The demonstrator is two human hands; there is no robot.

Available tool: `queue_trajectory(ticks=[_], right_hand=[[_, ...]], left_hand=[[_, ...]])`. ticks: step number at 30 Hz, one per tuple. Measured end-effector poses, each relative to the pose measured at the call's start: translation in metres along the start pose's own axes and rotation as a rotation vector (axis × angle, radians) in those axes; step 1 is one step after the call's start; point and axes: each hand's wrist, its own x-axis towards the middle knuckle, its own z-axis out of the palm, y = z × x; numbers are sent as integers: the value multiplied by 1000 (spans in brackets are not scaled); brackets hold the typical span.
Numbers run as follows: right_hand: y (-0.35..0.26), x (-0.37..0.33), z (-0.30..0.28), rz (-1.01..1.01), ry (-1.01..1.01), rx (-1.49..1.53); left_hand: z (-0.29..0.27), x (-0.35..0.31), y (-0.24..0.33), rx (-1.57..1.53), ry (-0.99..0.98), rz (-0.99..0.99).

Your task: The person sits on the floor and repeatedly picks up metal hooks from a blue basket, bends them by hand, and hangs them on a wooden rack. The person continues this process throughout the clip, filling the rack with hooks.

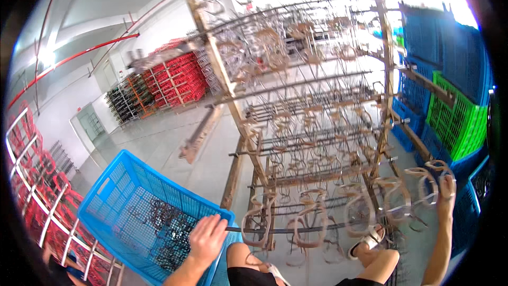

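My left hand (207,238) is closed around the left end of a thin dark rod (283,230), just above the near right rim of a blue plastic crate (114,182). The rod runs rightward across my knees, and a row of pale brown, spectacle-shaped frames (312,220) hangs along it. At the far right, my right hand (447,186) is raised with its fingers closed at the rod's other end, beside the last frame (440,169); the frames partly hide this grip. Dark, thin tangled pieces (164,228) lie in the crate.
Ahead stands a tall rack (214,58) with several levels of rods bearing similar frames; its side arms stick out. Blue crates (423,37) and a green crate (456,119) are stacked at right. Red frames on a white rack (45,201) stand close at left. More loaded racks (174,74) stand farther back.
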Motion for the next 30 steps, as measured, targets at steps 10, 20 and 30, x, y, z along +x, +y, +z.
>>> queue_trajectory(ticks=[10,20,30], right_hand=[[-4,211,-202,-123,605,-632],[-116,440,-265,-503,739,-244],[-196,644,-313,-620,802,-481]], left_hand=[[-208,307,-97,536,767,166],[-303,464,-186,440,409,-232],[-322,466,-179,262,140,-341]])
